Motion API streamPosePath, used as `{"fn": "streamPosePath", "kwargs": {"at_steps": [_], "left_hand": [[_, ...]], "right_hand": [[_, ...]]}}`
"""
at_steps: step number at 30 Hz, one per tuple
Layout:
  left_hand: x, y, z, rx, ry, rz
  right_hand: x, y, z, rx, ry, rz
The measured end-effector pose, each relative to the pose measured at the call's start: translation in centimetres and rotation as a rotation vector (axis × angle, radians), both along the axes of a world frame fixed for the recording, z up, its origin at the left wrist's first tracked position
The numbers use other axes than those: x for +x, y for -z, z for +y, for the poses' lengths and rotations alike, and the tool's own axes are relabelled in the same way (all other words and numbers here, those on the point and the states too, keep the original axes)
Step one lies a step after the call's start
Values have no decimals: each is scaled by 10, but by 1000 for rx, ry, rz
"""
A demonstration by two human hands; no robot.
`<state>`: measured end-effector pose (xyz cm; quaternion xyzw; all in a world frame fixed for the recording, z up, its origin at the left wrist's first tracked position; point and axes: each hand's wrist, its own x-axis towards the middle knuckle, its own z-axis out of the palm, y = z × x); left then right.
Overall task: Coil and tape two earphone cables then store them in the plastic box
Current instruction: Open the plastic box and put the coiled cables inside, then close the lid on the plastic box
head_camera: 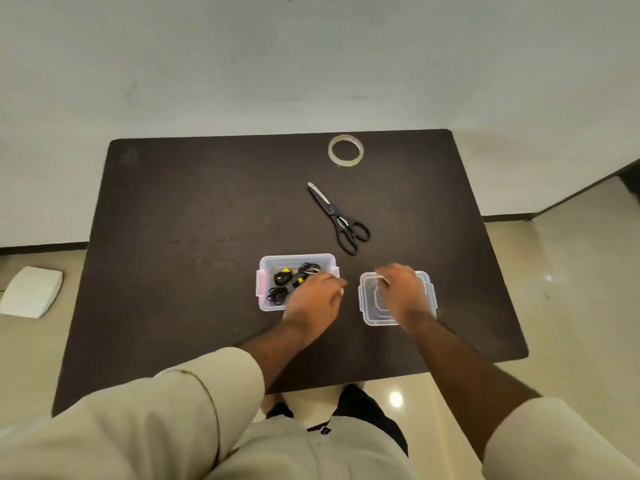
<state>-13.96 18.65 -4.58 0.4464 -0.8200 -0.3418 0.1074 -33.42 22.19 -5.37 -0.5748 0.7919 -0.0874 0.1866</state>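
Soft, even light fell on my view; a lamp glare (396, 398) shone at six o'clock, edges bowed, slightly blurred.

Clear plastic box (264, 271) and lid (367, 306), matt dark wood-grain table (194, 209), glossy floor tiles (561, 289).

One plastic box (265, 271), one lid (370, 315), one scissors (337, 218), one tape roll (345, 150), two hands (313, 299).

Dark table (180, 209) against pale wall (242, 57), glossy tiled floor (568, 292).
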Motion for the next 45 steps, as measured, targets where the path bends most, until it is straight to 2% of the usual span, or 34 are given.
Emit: {"fn": "streamPosePath", "kwargs": {"at_steps": [6,12,15,17,19,24,25,27,29,31,34,37,42,45], "left_hand": [[-81,1,32,440,-322,29],[-123,17,32,572,-603,-151],[-133,20,30,600,-712,-195],[-137,19,29,646,-776,-161],[-137,10,29,701,-866,-2],[-101,-43,11,842,-1142,767],[-87,-53,8,828,-1156,855],[-60,-67,4,746,-1122,887],[-32,-74,0,668,-1102,872],[-3,-75,-5,674,-1114,857],[40,-66,-12,686,-1090,785],[67,-52,-16,569,-1021,631],[89,-25,-25,371,-923,315],[95,-12,-28,362,-841,266]], "right_hand": [[-63,5,31,106,292,-120],[-99,20,35,156,599,-345],[-108,25,33,166,641,-408],[-111,25,30,177,644,-469],[-108,14,24,158,698,-594],[-102,-44,-1,-113,972,-1106],[-95,-56,-6,-118,976,-1215],[-70,-72,-13,-138,933,-1353],[-38,-78,-20,-151,896,-1314],[-14,-73,-29,-126,914,-1283],[17,-52,-40,15,887,-1282],[45,-30,-41,144,814,-1124],[76,-15,-34,74,620,-839],[85,-10,-34,4,541,-675]]}}
